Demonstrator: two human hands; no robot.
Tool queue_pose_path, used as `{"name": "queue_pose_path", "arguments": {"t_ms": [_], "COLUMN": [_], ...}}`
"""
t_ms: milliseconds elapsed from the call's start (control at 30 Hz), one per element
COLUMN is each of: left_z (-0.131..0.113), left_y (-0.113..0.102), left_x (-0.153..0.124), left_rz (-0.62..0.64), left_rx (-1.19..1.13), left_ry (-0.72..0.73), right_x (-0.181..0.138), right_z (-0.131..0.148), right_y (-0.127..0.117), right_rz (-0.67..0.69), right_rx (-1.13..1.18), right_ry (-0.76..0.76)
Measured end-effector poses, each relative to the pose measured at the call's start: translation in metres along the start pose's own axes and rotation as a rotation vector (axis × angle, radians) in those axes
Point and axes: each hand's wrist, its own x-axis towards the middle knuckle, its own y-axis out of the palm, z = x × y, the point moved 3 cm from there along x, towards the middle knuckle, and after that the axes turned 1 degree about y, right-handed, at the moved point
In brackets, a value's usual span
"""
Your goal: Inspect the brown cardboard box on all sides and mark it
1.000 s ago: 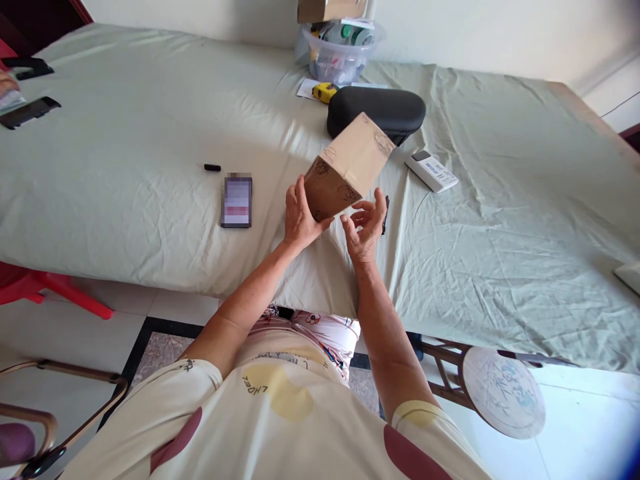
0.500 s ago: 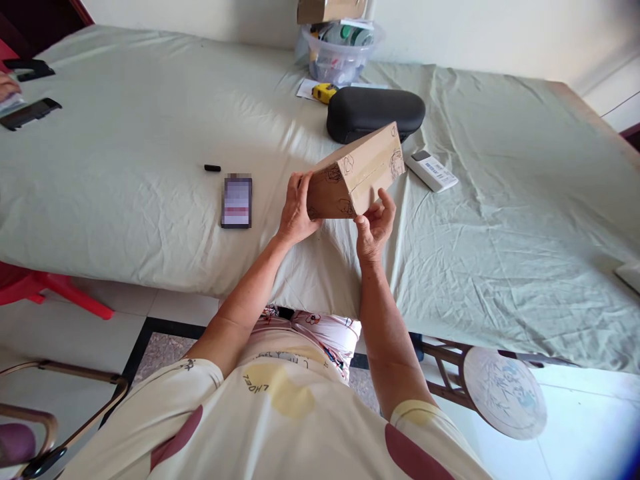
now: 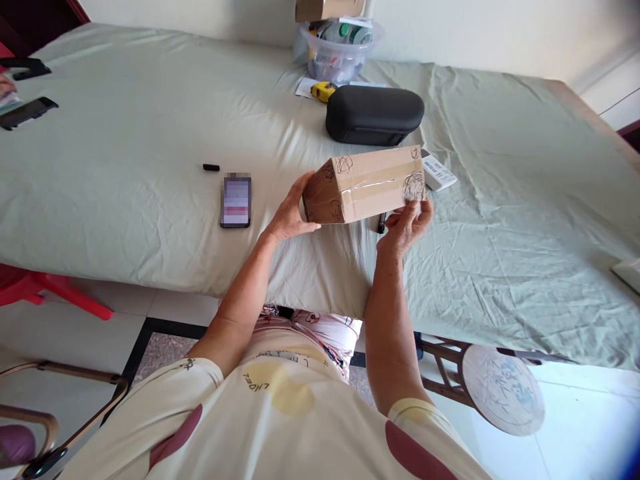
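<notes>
A brown cardboard box (image 3: 377, 190), taped along one face and scribbled with dark loops near its corners, is held tilted above the cloth-covered table. My left hand (image 3: 294, 212) grips its left end, thumb along the lower edge and fingers behind. At the lower right corner, my right hand (image 3: 407, 223) pinches the box between thumb and fingers. A small black object (image 3: 381, 223) shows just below the box, beside my right hand; its kind is unclear. Behind the box lies a black hard case (image 3: 375, 115). A white device (image 3: 440, 172) is partly hidden by the box's right end.
A phone (image 3: 236, 201) and a small black stick-like piece (image 3: 211, 167) lie left of the box. Farther back are a yellow tape measure (image 3: 323, 91) and a clear plastic tub (image 3: 340, 57) of bottles. A round-topped stool (image 3: 503, 390) stands below the table's right front edge.
The box has turned so its taped face lies more level and faces me. My right hand has moved right along its lower edge to the far corner. The small black object has come into view.
</notes>
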Motion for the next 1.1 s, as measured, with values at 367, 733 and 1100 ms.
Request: {"name": "queue_pose_path", "arguments": {"t_ms": [367,733,1100], "left_z": [0.006,0.024,0.021], "left_y": [-0.005,-0.005,0.001], "left_x": [0.001,0.001,-0.002], "left_rz": [0.017,-0.031,-0.167], "left_rx": [-0.164,-0.391,-0.418], "left_ry": [-0.133,-0.163,-0.444], "right_x": [0.006,0.002,-0.016], "right_z": [-0.004,-0.006,0.012], "right_y": [-0.007,-0.002,0.01], "right_rz": [0.001,0.105,0.175], "right_rx": [-0.127,0.014,-0.117], "right_ry": [-0.03,0.038,-0.085]}}
